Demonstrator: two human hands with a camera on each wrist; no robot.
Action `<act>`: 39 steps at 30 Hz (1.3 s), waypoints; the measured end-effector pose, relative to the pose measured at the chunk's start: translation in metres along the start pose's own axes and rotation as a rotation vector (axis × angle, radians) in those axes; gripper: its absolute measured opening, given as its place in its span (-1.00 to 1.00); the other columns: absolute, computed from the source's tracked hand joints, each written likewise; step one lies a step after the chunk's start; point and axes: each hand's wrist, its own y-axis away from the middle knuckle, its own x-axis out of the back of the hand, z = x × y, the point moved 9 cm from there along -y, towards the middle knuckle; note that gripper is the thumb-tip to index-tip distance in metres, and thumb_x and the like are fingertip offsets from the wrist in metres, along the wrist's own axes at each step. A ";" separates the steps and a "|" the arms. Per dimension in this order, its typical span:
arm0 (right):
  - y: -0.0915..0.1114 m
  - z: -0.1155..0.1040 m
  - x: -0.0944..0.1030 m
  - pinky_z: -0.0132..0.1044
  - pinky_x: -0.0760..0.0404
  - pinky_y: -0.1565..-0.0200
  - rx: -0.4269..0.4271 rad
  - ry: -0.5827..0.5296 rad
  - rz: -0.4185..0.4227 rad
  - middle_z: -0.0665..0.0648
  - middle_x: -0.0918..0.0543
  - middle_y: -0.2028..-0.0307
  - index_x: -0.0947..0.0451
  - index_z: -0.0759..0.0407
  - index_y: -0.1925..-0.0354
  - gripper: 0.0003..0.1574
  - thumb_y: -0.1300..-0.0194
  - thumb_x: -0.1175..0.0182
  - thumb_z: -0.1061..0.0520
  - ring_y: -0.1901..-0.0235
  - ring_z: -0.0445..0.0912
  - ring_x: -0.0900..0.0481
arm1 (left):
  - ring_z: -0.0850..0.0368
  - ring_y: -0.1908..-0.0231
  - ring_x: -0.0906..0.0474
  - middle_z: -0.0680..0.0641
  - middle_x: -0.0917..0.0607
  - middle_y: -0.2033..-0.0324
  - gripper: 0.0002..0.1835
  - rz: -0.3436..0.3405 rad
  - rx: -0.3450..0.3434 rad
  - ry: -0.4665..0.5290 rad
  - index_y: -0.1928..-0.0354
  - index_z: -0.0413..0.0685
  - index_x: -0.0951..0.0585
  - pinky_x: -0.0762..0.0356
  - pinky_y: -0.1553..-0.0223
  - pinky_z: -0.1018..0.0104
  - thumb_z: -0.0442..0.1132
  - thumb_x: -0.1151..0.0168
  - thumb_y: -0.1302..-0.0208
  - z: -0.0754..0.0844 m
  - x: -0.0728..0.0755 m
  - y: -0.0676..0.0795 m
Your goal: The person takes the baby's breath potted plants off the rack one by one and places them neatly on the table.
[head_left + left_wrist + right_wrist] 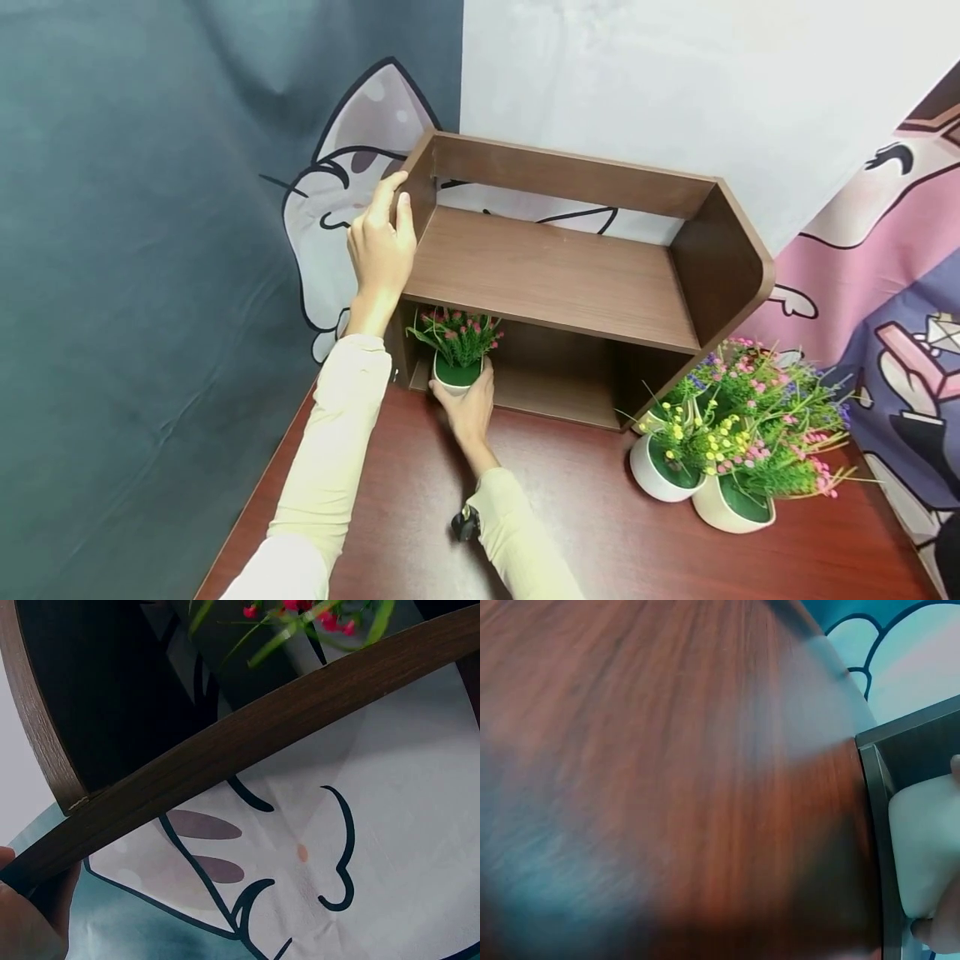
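My right hand (469, 410) grips the white pot (930, 844) of a small artificial plant with pink flowers (459, 337), fingers on either side of the pot. The plant stands upright at the left end of the lower compartment of a brown wooden shelf (555, 258), its leaves just under the middle board. Higher up, my left hand (381, 250) holds the upper edge of the shelf's left side panel (247, 739). Most of that hand falls outside the left wrist view, where pink blooms show beyond the panel.
Several potted artificial plants (738, 450) with yellow, pink and purple flowers crowd the reddish-brown table (420, 500) by the shelf's right side. A cartoon-printed cloth (330, 200) hangs behind and to the left. The shelf has a raised right panel (723, 250).
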 end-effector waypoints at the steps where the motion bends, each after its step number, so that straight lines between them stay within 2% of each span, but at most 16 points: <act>1: 0.002 0.001 0.003 -0.04 -0.38 -0.05 0.006 0.001 0.002 0.25 -0.40 -0.13 -0.10 0.26 -0.33 0.27 0.23 -0.48 -0.15 -0.08 0.09 -0.40 | 0.07 0.73 -0.08 -0.09 -0.30 0.78 -0.70 -0.001 0.000 0.003 -0.06 -0.04 -0.58 -0.01 0.59 0.23 -0.20 0.00 -0.38 0.000 0.000 0.000; 7: 0.015 0.007 0.020 -0.04 -0.39 -0.04 0.042 0.037 0.007 0.23 -0.41 -0.10 -0.11 0.25 -0.32 0.26 0.27 -0.46 -0.12 -0.05 0.06 -0.39 | 0.06 0.72 -0.11 -0.12 -0.35 0.76 -0.69 -0.010 0.017 0.009 -0.07 -0.04 -0.57 -0.03 0.58 0.23 -0.19 0.02 -0.39 -0.003 -0.001 0.000; 21: 0.031 0.007 0.051 -0.04 -0.39 -0.06 0.150 0.082 -0.139 0.25 -0.45 -0.08 -0.17 0.32 -0.28 0.23 0.29 -0.49 -0.08 -0.04 0.10 -0.44 | 0.03 0.70 -0.15 -0.15 -0.40 0.74 -0.69 -0.020 0.051 0.010 -0.08 -0.04 -0.57 -0.04 0.57 0.23 -0.19 0.02 -0.38 -0.009 -0.002 0.000; 27: 0.040 0.011 0.068 -0.06 -0.41 -0.03 0.131 0.032 -0.112 0.18 -0.50 -0.04 -0.24 0.25 -0.25 0.17 0.33 -0.51 -0.04 0.00 0.05 -0.48 | 0.02 0.69 -0.16 -0.16 -0.41 0.72 -0.69 -0.025 0.051 0.011 -0.08 -0.06 -0.57 -0.05 0.57 0.23 -0.20 0.02 -0.38 -0.008 -0.003 0.001; 33: 0.047 0.018 0.088 -0.07 -0.44 0.00 0.091 0.031 -0.120 0.20 -0.51 -0.02 -0.24 0.24 -0.24 0.19 0.33 -0.54 -0.08 0.04 0.05 -0.50 | 0.04 0.69 -0.15 -0.17 -0.46 0.69 -0.69 -0.009 0.033 0.012 -0.07 -0.07 -0.57 -0.05 0.56 0.22 -0.21 0.02 -0.38 -0.003 -0.001 0.000; 39: 0.057 0.028 0.109 -0.03 -0.41 -0.02 0.077 0.026 -0.125 0.22 -0.50 -0.02 -0.24 0.26 -0.24 0.19 0.33 -0.54 -0.06 0.02 0.06 -0.48 | 0.05 0.66 -0.15 -0.20 -0.52 0.64 -0.69 -0.023 0.079 0.002 -0.08 -0.01 -0.57 -0.08 0.53 0.22 -0.22 0.01 -0.38 -0.005 -0.001 -0.001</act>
